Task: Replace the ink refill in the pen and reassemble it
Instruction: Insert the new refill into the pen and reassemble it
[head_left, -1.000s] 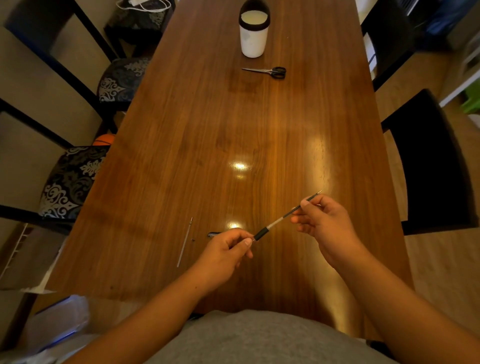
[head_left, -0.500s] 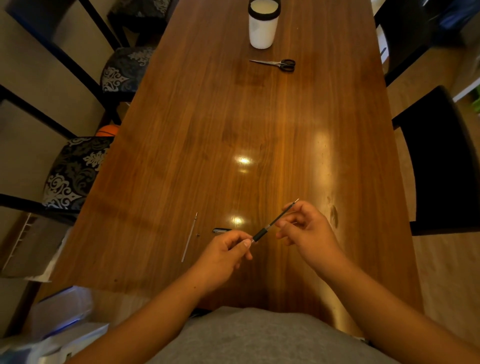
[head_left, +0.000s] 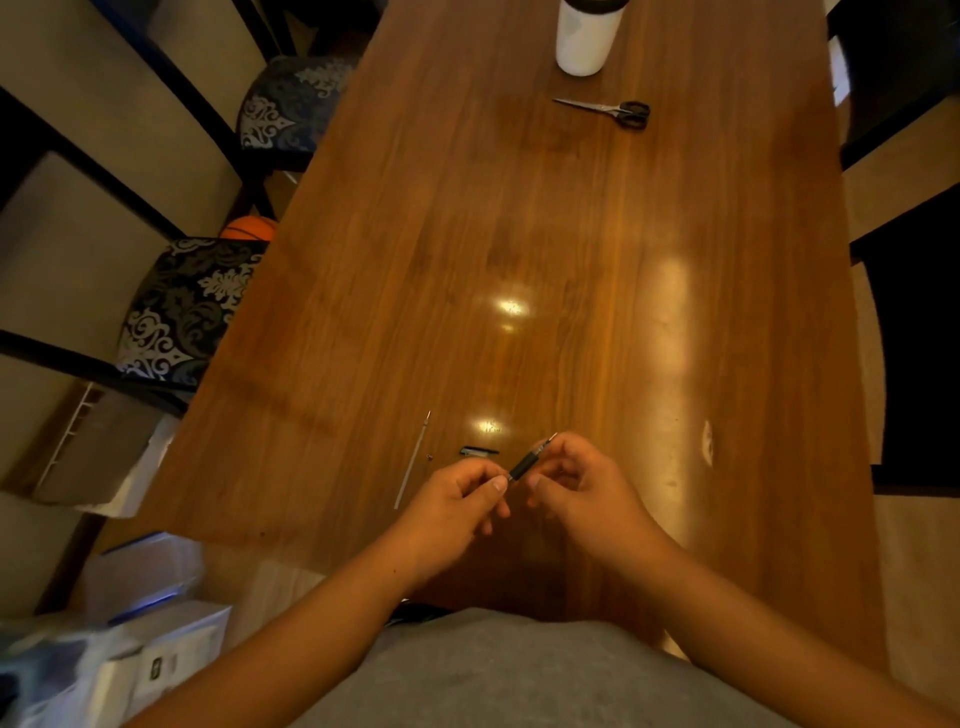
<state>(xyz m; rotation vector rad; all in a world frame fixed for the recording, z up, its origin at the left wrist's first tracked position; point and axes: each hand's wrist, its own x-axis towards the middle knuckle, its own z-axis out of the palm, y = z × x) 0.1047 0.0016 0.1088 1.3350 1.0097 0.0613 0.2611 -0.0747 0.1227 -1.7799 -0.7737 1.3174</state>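
Both hands meet above the near part of the wooden table (head_left: 571, 260). My left hand (head_left: 457, 499) pinches the near end of the black pen barrel (head_left: 523, 465). My right hand (head_left: 582, 483) holds the far end, where a thin refill tip (head_left: 550, 437) sticks out past the fingers. On the table to the left lies a thin pale spare refill (head_left: 413, 462), with a tiny spring-like piece (head_left: 429, 457) beside it. A small dark pen part (head_left: 479, 451) lies just beyond my left hand.
A white cup with a dark lid (head_left: 584, 36) stands at the far end, with black-handled scissors (head_left: 608, 109) near it. Patterned chairs (head_left: 182, 306) line the left side, a dark chair (head_left: 914, 332) the right. Boxes (head_left: 145, 649) sit on the floor at lower left.
My right hand has slid toward my left hand, pushing the refill into the barrel; far less of the thin rod shows. The camera has tilted down and nearer.
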